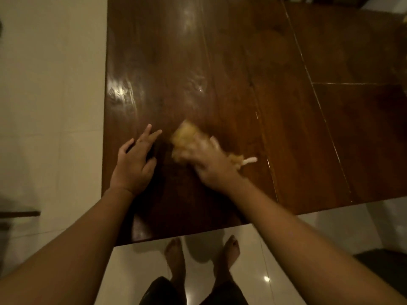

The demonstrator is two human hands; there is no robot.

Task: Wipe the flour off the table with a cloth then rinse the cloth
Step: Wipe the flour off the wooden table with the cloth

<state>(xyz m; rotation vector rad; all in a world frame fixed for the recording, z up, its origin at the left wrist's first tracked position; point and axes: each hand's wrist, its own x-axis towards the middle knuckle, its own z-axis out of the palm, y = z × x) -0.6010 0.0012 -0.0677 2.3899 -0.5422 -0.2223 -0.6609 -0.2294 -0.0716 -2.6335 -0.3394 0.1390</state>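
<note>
**Right hand**: palm down over the cloth, gripping it against the worktop. Bunched cloth shows ahead of the fingers and again at the hand's right side, where a white end sticks out. The fingers are blurred, so their exact curl is hard to read.

**Left hand**: open and holding nothing. Fingers are straight and spread with the thumb out to the side. It lies flat on the worktop just left of the cloth, apart from it.

**Cloth:** yellow and crumpled, near the front left part of the worktop between the two hands. Its outline is smeared by blur, and the middle is covered by the right hand.

**Worktop:** dark polished wood boards. Glossy smears catch the light on the left half.

**White residue**: thin broken lines sitting in the board seams to the right of the cloth. What it is cannot be told from its look.

**Hard to make out:**
- The far right corner of the worktop is dim.
- A dark shape on the floor at lower right is cut off by the edge.
- A dark ledge at the left edge is likewise cut off.

**Surroundings:** pale glossy floor tiles. Two bare feet stand just in front of the worktop's near edge. Both forearms cross the lower view and cover part of that edge.
</note>
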